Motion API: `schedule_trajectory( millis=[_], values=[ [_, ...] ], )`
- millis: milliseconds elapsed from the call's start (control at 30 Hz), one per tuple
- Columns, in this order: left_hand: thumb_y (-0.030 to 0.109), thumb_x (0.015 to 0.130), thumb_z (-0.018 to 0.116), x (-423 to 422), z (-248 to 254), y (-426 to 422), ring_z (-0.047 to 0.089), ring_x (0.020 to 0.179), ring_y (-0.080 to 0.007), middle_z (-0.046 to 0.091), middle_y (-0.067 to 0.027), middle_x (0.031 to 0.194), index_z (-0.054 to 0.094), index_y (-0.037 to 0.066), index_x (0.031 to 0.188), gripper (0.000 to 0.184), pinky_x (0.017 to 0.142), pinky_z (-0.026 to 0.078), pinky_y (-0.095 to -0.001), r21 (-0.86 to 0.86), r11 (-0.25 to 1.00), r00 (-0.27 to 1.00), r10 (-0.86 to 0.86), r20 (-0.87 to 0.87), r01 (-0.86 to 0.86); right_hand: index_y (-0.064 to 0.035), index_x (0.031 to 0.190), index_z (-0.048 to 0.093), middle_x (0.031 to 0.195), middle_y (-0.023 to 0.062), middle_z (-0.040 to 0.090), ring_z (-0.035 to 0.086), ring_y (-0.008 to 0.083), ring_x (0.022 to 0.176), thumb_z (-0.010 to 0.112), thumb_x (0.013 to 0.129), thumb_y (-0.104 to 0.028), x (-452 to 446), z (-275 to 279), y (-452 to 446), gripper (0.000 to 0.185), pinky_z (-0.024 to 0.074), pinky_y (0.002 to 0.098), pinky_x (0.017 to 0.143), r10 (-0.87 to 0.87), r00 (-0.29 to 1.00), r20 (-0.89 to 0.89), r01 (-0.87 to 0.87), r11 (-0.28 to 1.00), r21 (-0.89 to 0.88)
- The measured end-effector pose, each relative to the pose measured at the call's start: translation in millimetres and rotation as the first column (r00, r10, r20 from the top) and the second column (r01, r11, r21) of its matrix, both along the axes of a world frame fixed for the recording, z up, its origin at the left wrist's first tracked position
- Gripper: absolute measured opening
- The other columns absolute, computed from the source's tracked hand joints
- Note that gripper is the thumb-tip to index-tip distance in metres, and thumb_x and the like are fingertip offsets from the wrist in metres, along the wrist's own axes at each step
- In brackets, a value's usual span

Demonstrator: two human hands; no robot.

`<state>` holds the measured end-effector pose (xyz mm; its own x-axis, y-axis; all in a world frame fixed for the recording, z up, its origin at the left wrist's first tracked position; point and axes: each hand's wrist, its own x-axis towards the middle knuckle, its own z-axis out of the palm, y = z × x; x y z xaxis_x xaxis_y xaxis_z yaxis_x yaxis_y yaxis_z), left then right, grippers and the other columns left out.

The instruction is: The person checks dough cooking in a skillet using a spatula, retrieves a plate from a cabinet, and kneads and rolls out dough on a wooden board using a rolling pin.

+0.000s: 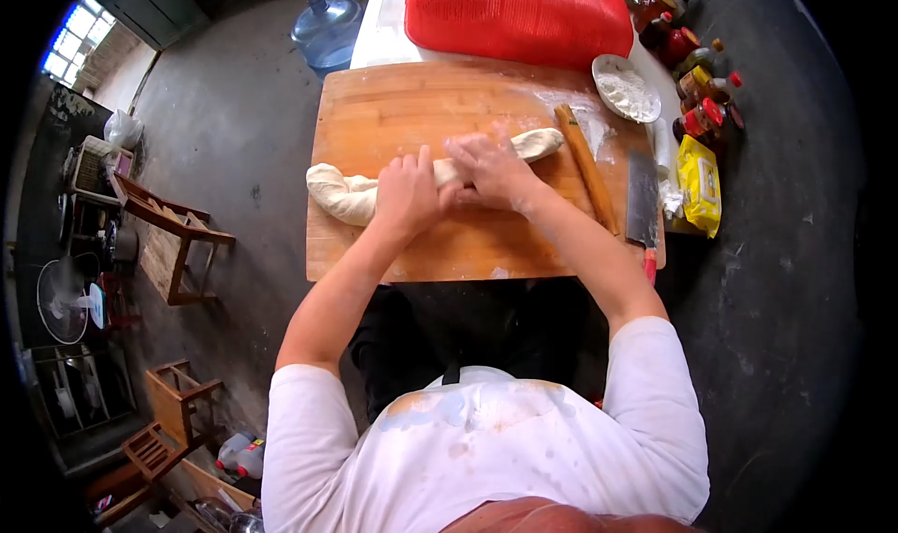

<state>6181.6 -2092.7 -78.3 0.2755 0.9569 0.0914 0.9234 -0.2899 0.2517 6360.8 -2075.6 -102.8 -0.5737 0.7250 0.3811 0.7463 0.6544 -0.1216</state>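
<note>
A long roll of pale dough (351, 199) lies across the wooden board (402, 93), its thick left end bent and its right end narrower. My left hand (410, 189) is wrapped over the middle of the roll. Right beside it, my right hand (491, 170) grips the dough too, its fingers slightly blurred. The two hands nearly touch. To the right of the dough a wooden rolling pin (587, 170) rests on the board, and a cleaver (642, 201) with a red handle lies at the board's right edge.
A plate of flour (627, 88) stands at the board's upper right. Behind the board is a red cover (519, 14). Several jars and bottles (702, 116) and a yellow packet (699, 185) line the right side. A water jug (327, 32) stands beyond the table's left edge.
</note>
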Motion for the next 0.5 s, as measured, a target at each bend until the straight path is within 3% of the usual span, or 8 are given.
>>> schedule_trajectory(
  millis=[67, 133, 200, 267, 333, 367, 500],
  values=[
    [0.033, 0.070, 0.067, -4.7, -2.9, -25.2, 0.057, 0.076, -0.0337, 0.060, -0.0158, 0.081, 0.049, 0.000, 0.108, 0.053, 0.072, 0.043, -0.0402, 0.258, 0.955, 0.987, -0.157, 0.023, 0.146, -0.0144, 0.123, 0.046, 0.101, 0.0069, 0.055, 0.050, 0.0248, 0.100, 0.064, 0.070, -0.043, 9.5, -7.5, -2.5, 0.062, 0.0284, 0.0468, 0.097, 0.067, 0.998, 0.010, -0.066, 0.996, -0.052],
    [0.032, 0.069, 0.069, -14.5, 2.8, -39.8, 0.057, 0.074, -0.0331, 0.060, -0.0147, 0.077, 0.049, 0.000, 0.104, 0.051, 0.073, 0.042, -0.0395, 0.249, 0.951, 0.979, -0.200, 0.039, 0.185, -0.0197, 0.117, 0.050, 0.094, 0.0060, 0.054, 0.051, 0.0237, 0.093, 0.060, 0.075, -0.035, 17.8, -10.8, -0.9, 0.046, 0.0349, 0.0419, 0.088, 0.137, 0.982, 0.127, -0.121, 0.985, -0.124],
    [0.032, 0.068, 0.069, -30.1, 8.6, -56.8, 0.057, 0.076, -0.0300, 0.060, -0.0131, 0.079, 0.049, 0.001, 0.102, 0.050, 0.072, 0.041, -0.0393, -0.069, 0.967, 0.969, -0.246, 0.021, 0.247, -0.0208, 0.119, 0.049, 0.094, 0.0049, 0.053, 0.051, 0.0232, 0.093, 0.064, 0.072, -0.033, 22.7, -3.4, -7.3, 0.050, 0.0338, 0.0407, 0.090, 0.160, 0.973, 0.169, -0.133, 0.978, -0.163],
    [0.031, 0.068, 0.069, -39.9, 11.2, -68.7, 0.057, 0.075, -0.0288, 0.059, -0.0121, 0.078, 0.050, 0.002, 0.099, 0.046, 0.070, 0.041, -0.0393, -0.079, 0.963, 0.966, -0.259, -0.020, 0.257, -0.0220, 0.121, 0.048, 0.094, 0.0039, 0.053, 0.051, 0.0227, 0.094, 0.068, 0.070, -0.030, 29.3, 1.3, -10.5, 0.055, 0.0326, 0.0396, 0.092, 0.182, 0.962, 0.203, -0.141, 0.970, -0.200],
    [0.031, 0.069, 0.069, -43.2, 10.9, -70.4, 0.056, 0.075, -0.0277, 0.059, -0.0111, 0.077, 0.050, 0.004, 0.096, 0.043, 0.068, 0.040, -0.0394, -0.082, 0.960, 0.959, -0.274, -0.067, 0.269, -0.0198, 0.119, 0.049, 0.093, 0.0016, 0.053, 0.049, 0.0216, 0.093, 0.068, 0.069, -0.026, 47.1, 2.5, -7.7, 0.053, 0.0316, 0.0396, 0.093, 0.262, 0.964, -0.038, -0.262, 0.965, 0.004],
    [0.030, 0.069, 0.069, -43.3, 8.5, -72.5, 0.056, 0.073, -0.0277, 0.058, -0.0104, 0.075, 0.050, 0.004, 0.094, 0.041, 0.067, 0.040, -0.0393, -0.034, 0.962, 0.959, -0.273, -0.072, 0.271, -0.0184, 0.116, 0.049, 0.093, 0.0008, 0.052, 0.048, 0.0209, 0.095, 0.068, 0.069, -0.020, 65.4, -11.5, 0.7, 0.051, 0.0307, 0.0402, 0.095, 0.117, 0.992, 0.046, -0.120, 0.991, 0.066],
    [0.028, 0.067, 0.070, -52.1, 7.9, -81.2, 0.054, 0.075, -0.0292, 0.055, -0.0119, 0.077, 0.050, 0.004, 0.094, 0.042, 0.068, 0.039, -0.0394, -0.059, 0.944, 0.944, -0.326, -0.043, 0.324, -0.0171, 0.114, 0.050, 0.093, 0.0017, 0.053, 0.049, 0.0211, 0.098, 0.065, 0.071, -0.014, 93.8, 4.8, -8.9, 0.046, 0.0307, 0.0423, 0.097, 0.134, 0.973, 0.186, -0.120, 0.989, -0.086]
  ],
)
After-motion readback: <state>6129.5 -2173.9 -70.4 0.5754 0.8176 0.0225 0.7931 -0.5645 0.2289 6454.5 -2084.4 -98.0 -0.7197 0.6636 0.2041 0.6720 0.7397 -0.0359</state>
